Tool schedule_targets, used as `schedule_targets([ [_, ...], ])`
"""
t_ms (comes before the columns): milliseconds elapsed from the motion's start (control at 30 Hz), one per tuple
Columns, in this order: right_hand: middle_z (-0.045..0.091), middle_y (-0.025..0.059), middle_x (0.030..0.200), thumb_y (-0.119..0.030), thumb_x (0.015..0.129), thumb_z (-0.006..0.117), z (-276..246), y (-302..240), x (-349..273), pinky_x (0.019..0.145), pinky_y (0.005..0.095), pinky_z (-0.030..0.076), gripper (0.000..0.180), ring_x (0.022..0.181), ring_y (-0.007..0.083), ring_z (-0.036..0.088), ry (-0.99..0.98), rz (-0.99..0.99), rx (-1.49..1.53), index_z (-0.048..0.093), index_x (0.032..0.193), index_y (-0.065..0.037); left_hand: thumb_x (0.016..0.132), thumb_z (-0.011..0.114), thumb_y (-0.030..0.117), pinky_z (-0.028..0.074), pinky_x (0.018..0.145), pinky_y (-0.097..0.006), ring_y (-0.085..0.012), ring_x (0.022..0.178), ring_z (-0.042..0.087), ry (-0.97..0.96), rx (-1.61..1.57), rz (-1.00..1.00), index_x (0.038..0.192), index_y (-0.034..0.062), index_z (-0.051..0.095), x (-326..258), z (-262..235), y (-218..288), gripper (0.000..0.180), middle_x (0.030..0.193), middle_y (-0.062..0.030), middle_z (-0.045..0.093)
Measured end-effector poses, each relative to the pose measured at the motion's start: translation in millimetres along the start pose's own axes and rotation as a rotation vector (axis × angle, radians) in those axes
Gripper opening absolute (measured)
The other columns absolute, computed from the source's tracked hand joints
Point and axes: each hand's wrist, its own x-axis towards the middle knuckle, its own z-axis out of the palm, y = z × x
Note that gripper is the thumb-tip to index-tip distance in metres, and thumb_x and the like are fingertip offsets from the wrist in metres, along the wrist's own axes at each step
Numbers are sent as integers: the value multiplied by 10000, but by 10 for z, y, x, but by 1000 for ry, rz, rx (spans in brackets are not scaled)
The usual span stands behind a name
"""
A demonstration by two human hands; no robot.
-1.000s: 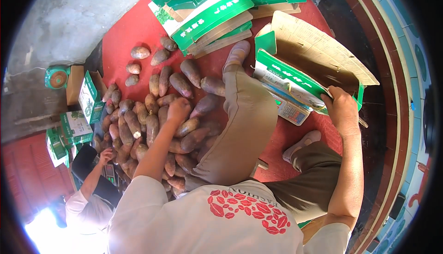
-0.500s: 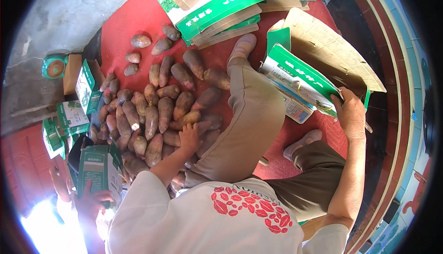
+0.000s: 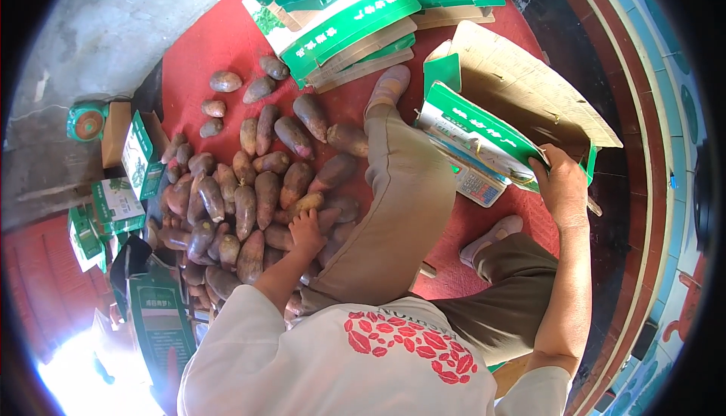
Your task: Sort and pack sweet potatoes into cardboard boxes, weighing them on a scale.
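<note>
Sweet potatoes (image 3: 249,197), brown-purple and dusty, lie heaped on the red mat (image 3: 204,45), the pile filling the mat's left half and thinning to a few loose ones toward its far left corner. The person sits on the mat beside the heap with one leg stretched toward the far edge. Their left hand (image 3: 306,231) is down on the near right side of the pile, fingers curled around a paler tuber (image 3: 302,204) that rests against its neighbours; the grip looks closed on it, though the palm hides how firmly.

Their right hand (image 3: 563,189) is out by the mat's right edge, clamped on the rim of an open cardboard box (image 3: 514,91) with green and white printed sides. The box is tipped on its side, brown flaps spread open. Just below its lower green wall a small weighing scale (image 3: 475,185) shows, partly covered by it.

Along the mat's far edge lies a stack of flattened green boxes (image 3: 348,19), overlapping one another. Off the mat's left edge stand several small green cartons (image 3: 113,197), and beyond them a green roll of tape (image 3: 87,122) on the grey floor. At the near left corner another green box (image 3: 160,318) stands upright; I cannot tell whether someone is holding it.
</note>
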Motion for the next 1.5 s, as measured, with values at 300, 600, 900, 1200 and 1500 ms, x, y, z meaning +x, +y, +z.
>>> schedule_targets([
  [300,648,106,854,-193,825,635,6,0,-31,722,412,514,121,825,294,641,30,-49,-29,604,899,-103,558,822,367,469,910,-402,-331,1136,547,-128,-468,-150,1293,60,377,221,-263,-449,912,1228,-175,534],
  [600,645,106,828,-151,849,572,140,72,-54,694,396,526,81,801,277,651,18,-89,-102,619,890,-100,677,728,133,449,863,-345,-219,989,541,274,-1437,255,1240,41,417,-25,-2453,-95,650,1105,-117,543],
  [900,674,110,953,-99,833,552,1,7,-31,765,344,541,164,915,245,666,-113,-38,-178,654,961,-106,636,737,39,396,959,-343,-208,1112,489,354,-1447,1012,1305,21,320,-624,-3952,1423,789,1185,-120,492],
  [1200,686,115,980,-123,814,576,3,33,-26,762,358,545,175,929,255,670,-134,-53,-73,685,950,-100,590,819,80,385,1000,-357,-189,1187,450,165,-1151,1247,1338,65,340,-144,-3836,2687,887,1253,-82,468],
  [1500,695,96,1000,-138,810,599,-39,-12,26,729,363,546,184,915,245,680,-175,-54,7,713,950,-102,819,527,-49,495,619,-287,-137,633,608,-241,-722,1139,841,12,597,393,-3857,2951,96,759,-56,615],
])
